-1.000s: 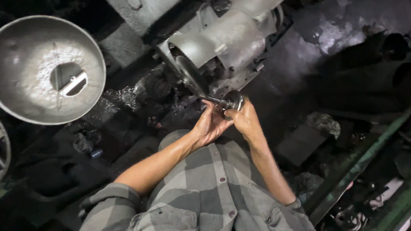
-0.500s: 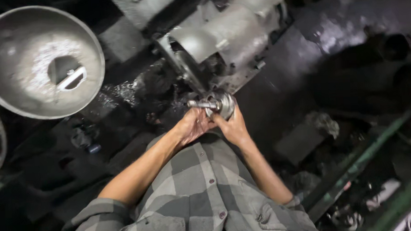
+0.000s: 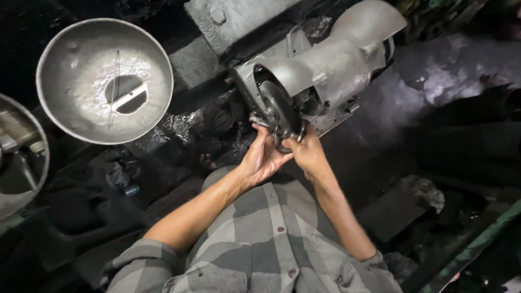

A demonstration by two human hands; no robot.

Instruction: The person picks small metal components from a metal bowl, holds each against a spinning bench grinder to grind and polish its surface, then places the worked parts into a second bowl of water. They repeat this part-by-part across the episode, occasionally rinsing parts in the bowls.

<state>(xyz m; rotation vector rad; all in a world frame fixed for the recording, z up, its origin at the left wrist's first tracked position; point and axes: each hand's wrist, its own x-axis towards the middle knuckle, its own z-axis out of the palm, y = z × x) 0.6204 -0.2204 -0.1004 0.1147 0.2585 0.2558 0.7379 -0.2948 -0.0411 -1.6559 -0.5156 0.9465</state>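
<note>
Both my hands reach forward to a grey bench grinder (image 3: pixel 332 63) with a dark round wheel (image 3: pixel 279 108) in its open guard. My left hand (image 3: pixel 261 158) and my right hand (image 3: pixel 307 153) pinch a small metal part (image 3: pixel 283 141) between them, pressed against the lower edge of the wheel. The part is mostly hidden by my fingers. My forearms come out of rolled-up grey checked sleeves.
A wide shallow metal bowl (image 3: pixel 105 79) with a hole in its middle lies at the left. Another round metal piece (image 3: pixel 9 155) sits at the far left edge. Dark greasy floor and black scraps (image 3: pixel 390 211) surround me; a green bar (image 3: pixel 477 237) runs at the lower right.
My hands have lifted the small metal part up to the grinder wheel. The view has moved closer and shifted, so the grinder now sits higher and larger.
</note>
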